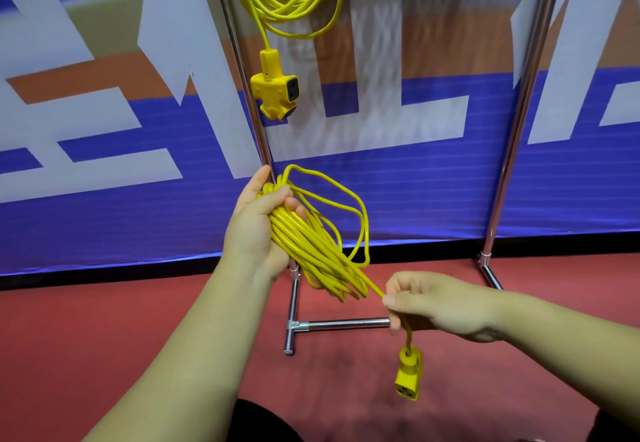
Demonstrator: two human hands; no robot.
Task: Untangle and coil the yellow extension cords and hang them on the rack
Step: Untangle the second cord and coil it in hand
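Now we grip coiled cord [304,244] w/ left hand [252,230], centre frame; right hand [433,303] pinches it nr socket end [408,377]. Risk: loose loop [366,237], prob. uncaught, slips, re-tangles.

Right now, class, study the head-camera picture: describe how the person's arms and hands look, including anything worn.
Both the left hand and the right hand are bare: no gloves, and no rings show on the fingers. Neither wrist carries a watch or band. The left forearm and right forearm are uncovered to the picture's edge, with no sleeve in view.
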